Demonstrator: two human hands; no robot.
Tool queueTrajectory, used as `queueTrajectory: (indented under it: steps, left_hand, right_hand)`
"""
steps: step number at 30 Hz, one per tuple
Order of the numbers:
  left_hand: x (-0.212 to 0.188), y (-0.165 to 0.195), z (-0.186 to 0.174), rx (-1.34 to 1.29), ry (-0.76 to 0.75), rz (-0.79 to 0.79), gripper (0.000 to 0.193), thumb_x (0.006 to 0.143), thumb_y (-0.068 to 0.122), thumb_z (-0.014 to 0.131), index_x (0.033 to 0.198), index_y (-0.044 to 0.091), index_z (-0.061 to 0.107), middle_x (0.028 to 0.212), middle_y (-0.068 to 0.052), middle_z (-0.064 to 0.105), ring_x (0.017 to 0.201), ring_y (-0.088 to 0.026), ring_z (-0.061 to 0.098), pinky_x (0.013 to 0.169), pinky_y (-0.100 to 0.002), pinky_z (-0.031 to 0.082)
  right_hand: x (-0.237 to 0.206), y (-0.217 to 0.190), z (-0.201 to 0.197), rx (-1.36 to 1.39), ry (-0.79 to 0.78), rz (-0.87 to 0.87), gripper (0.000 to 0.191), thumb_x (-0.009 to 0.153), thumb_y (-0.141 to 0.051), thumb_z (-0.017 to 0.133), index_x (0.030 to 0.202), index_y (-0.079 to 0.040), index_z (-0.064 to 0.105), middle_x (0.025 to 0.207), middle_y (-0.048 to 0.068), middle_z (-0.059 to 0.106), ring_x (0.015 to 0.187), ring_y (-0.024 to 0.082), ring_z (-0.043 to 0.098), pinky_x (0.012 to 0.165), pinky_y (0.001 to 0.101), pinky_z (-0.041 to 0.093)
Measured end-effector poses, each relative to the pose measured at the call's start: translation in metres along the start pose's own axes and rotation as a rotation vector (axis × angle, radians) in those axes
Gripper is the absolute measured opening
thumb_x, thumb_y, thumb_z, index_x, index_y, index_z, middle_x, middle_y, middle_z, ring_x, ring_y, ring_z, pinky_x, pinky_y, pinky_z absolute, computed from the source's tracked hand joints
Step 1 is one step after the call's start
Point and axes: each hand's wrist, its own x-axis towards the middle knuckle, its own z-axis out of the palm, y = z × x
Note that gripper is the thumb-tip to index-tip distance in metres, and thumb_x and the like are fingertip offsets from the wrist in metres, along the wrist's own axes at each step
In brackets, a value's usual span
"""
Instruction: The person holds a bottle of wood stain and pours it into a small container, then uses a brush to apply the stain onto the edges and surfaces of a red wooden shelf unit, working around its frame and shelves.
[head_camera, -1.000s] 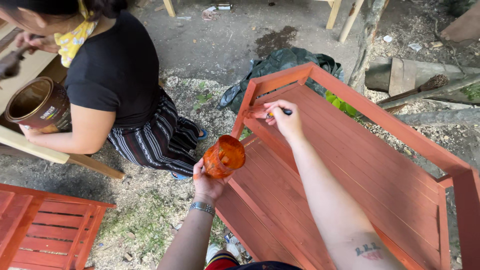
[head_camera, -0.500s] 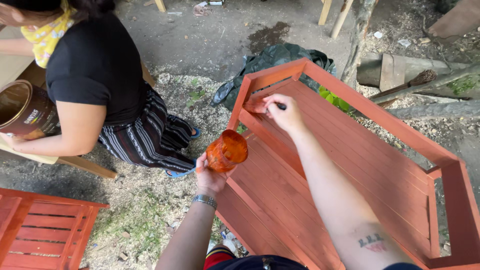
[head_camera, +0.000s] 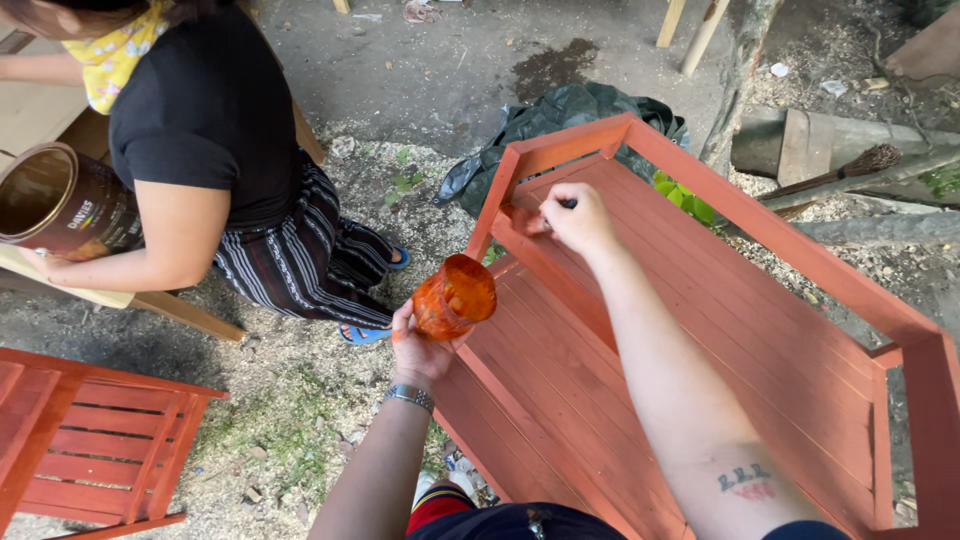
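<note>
Outdoor dirt ground (head_camera: 300, 400), sawdust scattered. Red slatted bench (head_camera: 640, 350) lies tipped for access. Beside its near edge, left hand (head_camera: 420, 345) wraps fully round an orange paint-smeared cup (head_camera: 455, 297), kept close for dipping. At bench's top corner, right hand (head_camera: 578, 218) pinches a brush (head_camera: 545, 212), bristles touching wood.

A person in a black top (head_camera: 205, 110) and striped skirt (head_camera: 290, 255) sits at the upper left, with a yellow scarf (head_camera: 115, 50) at the neck and blue sandals (head_camera: 365, 333) on the feet. An open paint can (head_camera: 60, 205) lies tilted beside that person's arm. A second red slatted piece (head_camera: 85, 440) rests on the ground at lower left. A dark green tarp (head_camera: 565, 115) is bunched on the dirt, and a broom (head_camera: 850, 168) leans among logs at the right.
</note>
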Motion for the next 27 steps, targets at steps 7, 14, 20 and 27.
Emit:
queueTrajectory:
  steps: [7,14,20,27]
  left_hand:
    - [-0.001,0.007,-0.006,-0.058,0.042,0.056,0.076,0.079,0.056,0.057,0.146,0.020,0.049,0.151,-0.009,0.054,0.135,-0.037,0.054,0.104,-0.060,0.048]
    - [-0.011,0.023,-0.019,-0.172,0.087,0.123,0.074,0.083,0.053,0.055,0.147,0.016,0.049,0.153,-0.013,0.052,0.139,-0.038,0.051,0.110,-0.059,0.044]
    - [-0.012,0.021,-0.023,-0.171,0.094,0.167,0.075,0.082,0.054,0.055,0.147,0.017,0.049,0.153,-0.012,0.052,0.137,-0.038,0.051,0.108,-0.059,0.045]
    - [-0.014,0.027,-0.026,-0.168,0.113,0.207,0.073,0.081,0.054,0.056,0.144,0.017,0.052,0.150,-0.010,0.055,0.133,-0.037,0.055,0.104,-0.057,0.049]
  right_hand:
    - [-0.057,-0.019,0.030,-0.623,0.019,-0.632,0.009,0.082,-0.014,0.067,0.079,-0.006,0.066,0.090,0.013,0.069,0.080,0.034,0.066,0.068,0.0431,0.054]
    - [-0.095,0.020,0.102,-1.039,0.002,-0.820,0.026,0.074,-0.023,0.072,0.090,-0.004,0.065,0.121,0.017,0.061,0.096,0.033,0.060,0.075,0.0415,0.060]
    - [-0.087,0.024,0.107,-1.007,-0.136,-0.633,0.016,0.083,-0.022,0.070,0.091,-0.008,0.065,0.108,0.009,0.062,0.099,0.029,0.062,0.077,0.0416,0.059]
    - [-0.099,0.032,0.114,-0.895,-0.045,-0.697,0.017,0.080,-0.020,0.068,0.091,-0.006,0.064,0.113,0.010,0.062,0.098,0.031,0.064,0.071,0.0426,0.059]
